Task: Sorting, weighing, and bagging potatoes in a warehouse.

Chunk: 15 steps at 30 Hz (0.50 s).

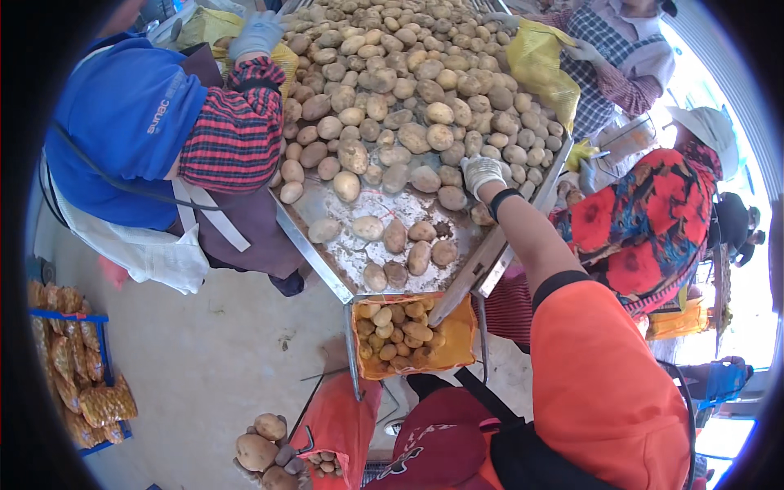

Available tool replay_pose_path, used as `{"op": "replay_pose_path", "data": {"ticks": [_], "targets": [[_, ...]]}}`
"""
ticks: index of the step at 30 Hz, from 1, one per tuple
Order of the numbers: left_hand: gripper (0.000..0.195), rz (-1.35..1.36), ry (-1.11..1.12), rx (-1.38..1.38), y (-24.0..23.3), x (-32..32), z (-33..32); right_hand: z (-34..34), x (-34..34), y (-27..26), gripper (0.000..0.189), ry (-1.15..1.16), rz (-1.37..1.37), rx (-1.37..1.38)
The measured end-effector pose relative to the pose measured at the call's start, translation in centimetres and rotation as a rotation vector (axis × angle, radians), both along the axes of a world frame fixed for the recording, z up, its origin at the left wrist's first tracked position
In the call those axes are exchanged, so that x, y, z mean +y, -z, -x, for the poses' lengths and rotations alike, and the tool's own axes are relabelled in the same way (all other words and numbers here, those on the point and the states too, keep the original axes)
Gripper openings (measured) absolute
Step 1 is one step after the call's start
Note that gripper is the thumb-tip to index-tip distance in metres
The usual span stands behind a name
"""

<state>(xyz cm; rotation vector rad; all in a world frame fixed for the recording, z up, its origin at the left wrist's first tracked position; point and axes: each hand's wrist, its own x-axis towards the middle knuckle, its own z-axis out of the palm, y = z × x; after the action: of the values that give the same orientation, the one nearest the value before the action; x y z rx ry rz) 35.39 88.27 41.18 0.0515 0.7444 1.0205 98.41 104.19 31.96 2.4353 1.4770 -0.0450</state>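
My right hand (482, 175), in a white knit glove, rests on potatoes at the right side of a metal sorting table (343, 269). Its fingers are partly hidden, so I cannot tell if one is gripped. Low at the left, my left hand (286, 456), in a glove with grey fingertips, holds several potatoes (256, 452). A large heap of potatoes (413, 138) covers the far part of the table. Several loose potatoes (395, 236) lie near its front end. Below that end hangs an orange mesh bag (462, 343) with potatoes inside.
A wooden board (468, 278) slants along the right front edge. Co-workers stand at the left (128, 116) and right (637, 220). A red mesh bag (343, 404) with potatoes stands near my legs. Filled bags (107, 404) are stacked by a blue frame at the left.
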Motion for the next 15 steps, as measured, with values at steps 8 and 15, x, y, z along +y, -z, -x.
{"op": "replay_pose_path", "data": {"ticks": [8, 15], "targets": [[0.064, -0.041, 0.009, -0.008, 0.7, 0.4, 0.7, 0.1, 1.6, -2.6, 0.029, 0.203, -0.091, 1.084], [0.053, -0.057, -0.073, -0.294, -0.1, 1.1, -0.2, 5.5, 1.4, -3.6, 0.037, -0.163, -0.004, 0.545]]}}
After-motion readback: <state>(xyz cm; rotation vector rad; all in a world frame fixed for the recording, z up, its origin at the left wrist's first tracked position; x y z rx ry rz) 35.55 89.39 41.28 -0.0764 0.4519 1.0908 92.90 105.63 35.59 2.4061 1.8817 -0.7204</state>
